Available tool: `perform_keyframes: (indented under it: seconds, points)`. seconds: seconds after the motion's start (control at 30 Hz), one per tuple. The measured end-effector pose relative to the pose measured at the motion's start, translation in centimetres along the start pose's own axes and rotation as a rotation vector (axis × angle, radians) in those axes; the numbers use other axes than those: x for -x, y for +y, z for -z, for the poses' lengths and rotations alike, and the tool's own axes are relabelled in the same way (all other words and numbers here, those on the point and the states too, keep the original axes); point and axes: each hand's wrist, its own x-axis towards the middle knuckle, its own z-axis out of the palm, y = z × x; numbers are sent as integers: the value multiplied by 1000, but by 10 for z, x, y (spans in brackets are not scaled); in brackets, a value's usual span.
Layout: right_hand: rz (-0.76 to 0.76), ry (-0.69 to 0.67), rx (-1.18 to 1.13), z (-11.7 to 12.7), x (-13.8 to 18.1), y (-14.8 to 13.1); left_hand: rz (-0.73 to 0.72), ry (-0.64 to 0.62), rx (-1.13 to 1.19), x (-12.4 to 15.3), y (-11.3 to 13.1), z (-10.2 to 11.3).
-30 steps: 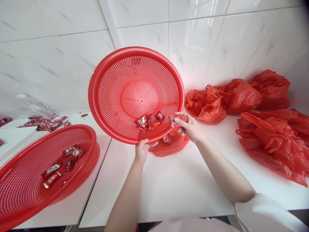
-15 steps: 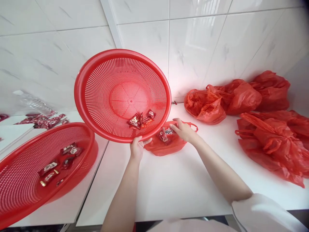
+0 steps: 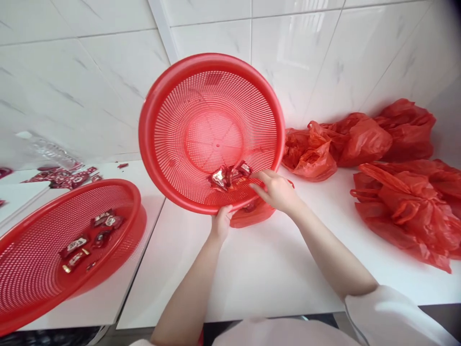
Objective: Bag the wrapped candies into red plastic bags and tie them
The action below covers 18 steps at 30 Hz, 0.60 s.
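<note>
My left hand [image 3: 220, 225] grips the lower rim of the tilted red basket [image 3: 169, 120], fingers closed on it, holding it up over the white counter [image 3: 252, 274]. My right hand [image 3: 277, 191] reaches over the rim with fingers loosely open toward the wrapped candies [image 3: 230, 176] at the basket's low side. The basket partly hides a small red bag [image 3: 252, 216] behind it; a second basket [image 3: 32, 288] sits far left, crumpled red bags [image 3: 396, 192] right.

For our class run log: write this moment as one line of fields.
left hand: grips tilted basket rim | right hand: reaching to candies in basket | under it: small bag | left: second basket
</note>
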Motion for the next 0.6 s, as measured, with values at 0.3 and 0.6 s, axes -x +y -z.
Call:
perform_keyframes:
  seconds: [0.3, 0.6]
  points:
    - [194, -231, 153, -21, 5, -8, 91, -60, 71, 11, -5, -14]
    - [409, -227, -212, -24, 0, -1, 101, -60, 109, 0, 0, -1]
